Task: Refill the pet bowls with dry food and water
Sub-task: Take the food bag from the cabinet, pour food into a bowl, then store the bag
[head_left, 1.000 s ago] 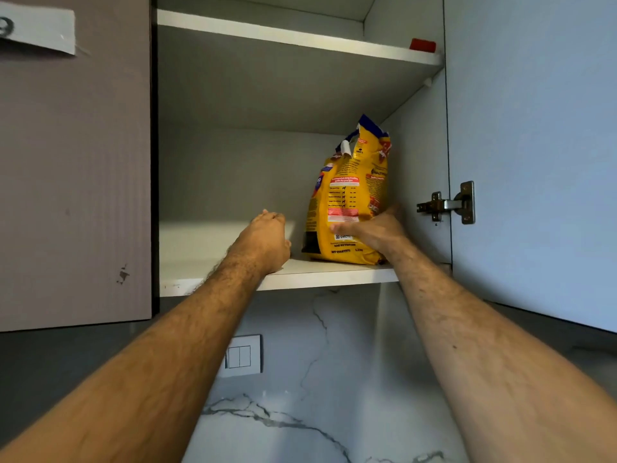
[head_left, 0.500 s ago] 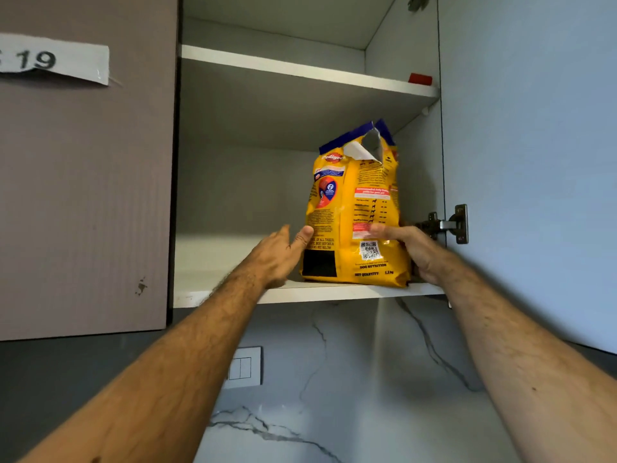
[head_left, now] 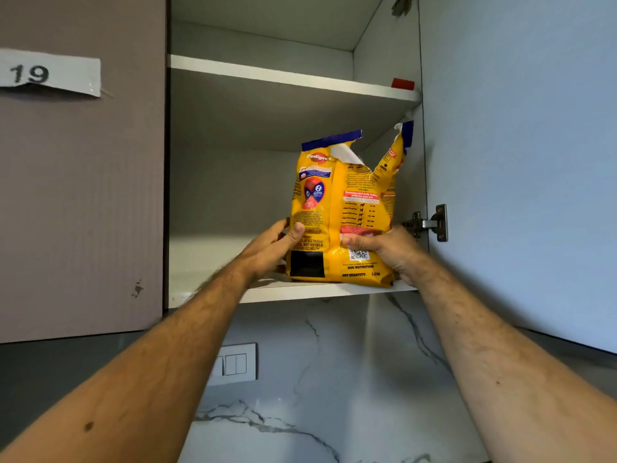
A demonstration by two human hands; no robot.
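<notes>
A yellow dog food bag [head_left: 344, 198] with a torn-open blue top stands upright at the front right of the lower cabinet shelf [head_left: 320, 291]. My left hand [head_left: 272, 247] grips the bag's left side, thumb on its front. My right hand [head_left: 387, 247] grips the right side, thumb pressed across the front above the QR code. No pet bowls are in view.
The open cabinet door [head_left: 521, 162] stands at the right, its metal hinge [head_left: 430, 223] just beside my right hand. A small red object [head_left: 402, 83] sits on the upper shelf. A closed door labelled 19 [head_left: 80, 195] is at the left. A wall switch [head_left: 233, 364] sits on the marble backsplash below.
The bag has been turned and pulled forward to the shelf's front edge. My left hand moved from the bare shelf onto the bag's left side. Both hands now hold it.
</notes>
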